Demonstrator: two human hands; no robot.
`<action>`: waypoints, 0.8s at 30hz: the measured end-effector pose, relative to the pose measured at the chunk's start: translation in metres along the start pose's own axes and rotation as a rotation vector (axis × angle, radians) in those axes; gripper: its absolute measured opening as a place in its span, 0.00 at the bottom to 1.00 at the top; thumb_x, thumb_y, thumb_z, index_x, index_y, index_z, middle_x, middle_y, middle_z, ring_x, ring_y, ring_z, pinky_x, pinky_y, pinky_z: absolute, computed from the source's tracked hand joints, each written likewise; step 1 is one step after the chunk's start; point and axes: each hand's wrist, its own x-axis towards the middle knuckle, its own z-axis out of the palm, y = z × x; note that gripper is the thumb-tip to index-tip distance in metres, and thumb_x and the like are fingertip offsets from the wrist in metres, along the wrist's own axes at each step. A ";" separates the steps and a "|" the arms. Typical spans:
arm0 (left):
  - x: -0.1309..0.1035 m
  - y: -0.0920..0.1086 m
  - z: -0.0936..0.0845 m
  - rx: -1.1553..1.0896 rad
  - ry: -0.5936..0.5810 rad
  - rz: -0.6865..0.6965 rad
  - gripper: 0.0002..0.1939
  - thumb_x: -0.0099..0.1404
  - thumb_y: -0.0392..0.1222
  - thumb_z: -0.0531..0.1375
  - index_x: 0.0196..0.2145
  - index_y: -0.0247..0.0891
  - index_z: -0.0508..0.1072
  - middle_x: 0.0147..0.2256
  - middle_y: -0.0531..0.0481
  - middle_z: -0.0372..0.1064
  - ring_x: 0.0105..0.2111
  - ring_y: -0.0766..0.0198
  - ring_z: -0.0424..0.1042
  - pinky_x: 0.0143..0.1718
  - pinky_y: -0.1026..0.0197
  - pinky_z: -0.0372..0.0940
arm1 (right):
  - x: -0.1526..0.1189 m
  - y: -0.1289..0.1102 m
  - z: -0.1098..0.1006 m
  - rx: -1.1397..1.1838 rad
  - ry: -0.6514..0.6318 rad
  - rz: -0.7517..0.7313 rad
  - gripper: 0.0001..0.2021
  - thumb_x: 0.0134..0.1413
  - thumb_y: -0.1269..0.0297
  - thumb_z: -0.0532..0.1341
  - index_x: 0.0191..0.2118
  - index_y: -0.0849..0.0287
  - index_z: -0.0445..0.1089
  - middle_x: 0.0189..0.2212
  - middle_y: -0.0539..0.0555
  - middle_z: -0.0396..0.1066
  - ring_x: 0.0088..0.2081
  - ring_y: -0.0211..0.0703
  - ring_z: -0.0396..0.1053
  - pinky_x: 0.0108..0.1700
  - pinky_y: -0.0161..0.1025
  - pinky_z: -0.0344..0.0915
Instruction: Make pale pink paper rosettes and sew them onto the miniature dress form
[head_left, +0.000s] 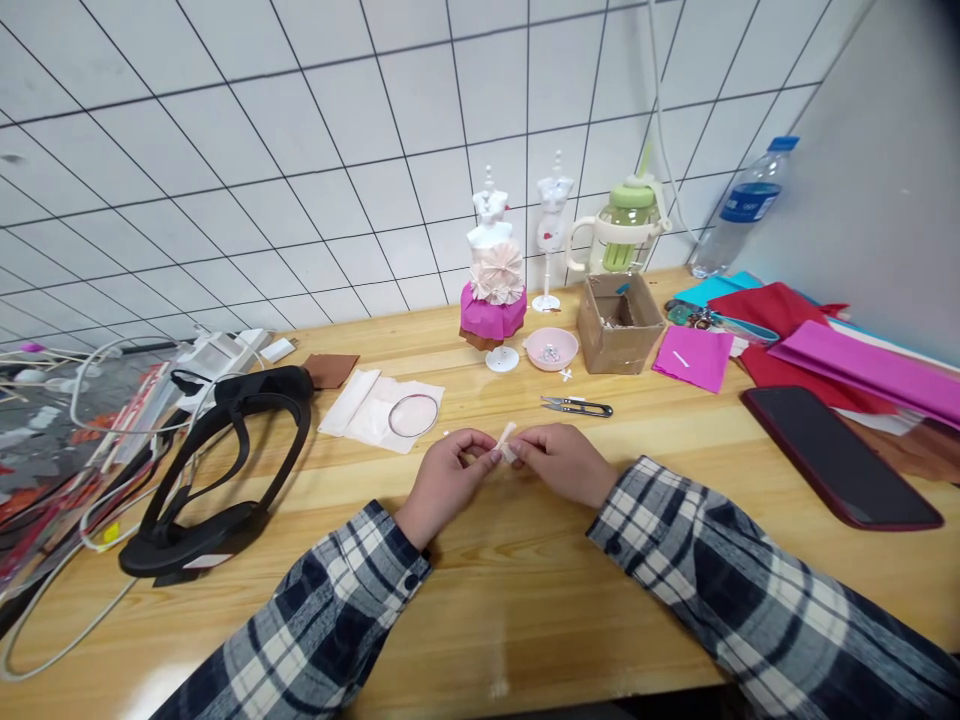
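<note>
Between the fingertips of both hands is a small piece of pale cream paper (507, 436), folded or pleated, with one end sticking up. My left hand (459, 470) pinches its left side and my right hand (564, 458) pinches the right side. The hands meet just above the wooden table. Beyond my right hand lie black-handled thread snips (577, 406). Sheets of pale pink paper (358, 408) lie past my left hand, with a thin ring (413, 414) on top. Farther back stands a small white dress form (492, 215) wearing a magenta skirt and pale pleated rosettes.
A pink dish (551, 335) of small shiny bits, a cardboard box (621, 345), a second dress form (551, 225), a green-lidded cup (630, 205) and a bottle (750, 210) line the back. At right are coloured papers (694, 358) and a phone (840, 455); at left, a black headset (225, 470) and cables.
</note>
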 end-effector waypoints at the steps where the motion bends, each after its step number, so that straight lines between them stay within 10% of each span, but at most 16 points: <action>1: 0.000 -0.001 -0.002 0.054 -0.006 0.037 0.10 0.59 0.47 0.62 0.33 0.38 0.76 0.27 0.50 0.72 0.28 0.63 0.69 0.31 0.62 0.62 | 0.000 0.001 -0.002 -0.073 0.001 -0.009 0.17 0.62 0.60 0.52 0.29 0.57 0.74 0.26 0.50 0.74 0.28 0.37 0.66 0.30 0.34 0.53; 9: 0.002 -0.005 -0.012 0.442 -0.127 0.229 0.06 0.57 0.45 0.64 0.28 0.41 0.79 0.37 0.46 0.73 0.40 0.57 0.70 0.45 0.55 0.62 | -0.001 0.010 -0.006 -0.379 -0.022 -0.136 0.08 0.56 0.64 0.58 0.29 0.57 0.72 0.28 0.52 0.72 0.32 0.40 0.65 0.33 0.36 0.52; 13: 0.002 0.001 -0.010 0.385 -0.066 0.224 0.14 0.61 0.50 0.61 0.40 0.41 0.78 0.38 0.45 0.75 0.41 0.55 0.71 0.46 0.54 0.62 | -0.003 0.008 -0.004 -0.361 -0.005 -0.191 0.07 0.56 0.63 0.59 0.31 0.57 0.72 0.28 0.51 0.71 0.32 0.40 0.65 0.34 0.36 0.53; 24: 0.001 0.003 -0.005 0.148 -0.044 0.155 0.08 0.58 0.46 0.63 0.28 0.42 0.80 0.30 0.47 0.76 0.32 0.59 0.72 0.36 0.59 0.65 | -0.004 -0.003 0.004 -0.016 0.071 -0.054 0.10 0.54 0.57 0.62 0.40 0.52 0.74 0.31 0.47 0.75 0.29 0.36 0.66 0.32 0.35 0.57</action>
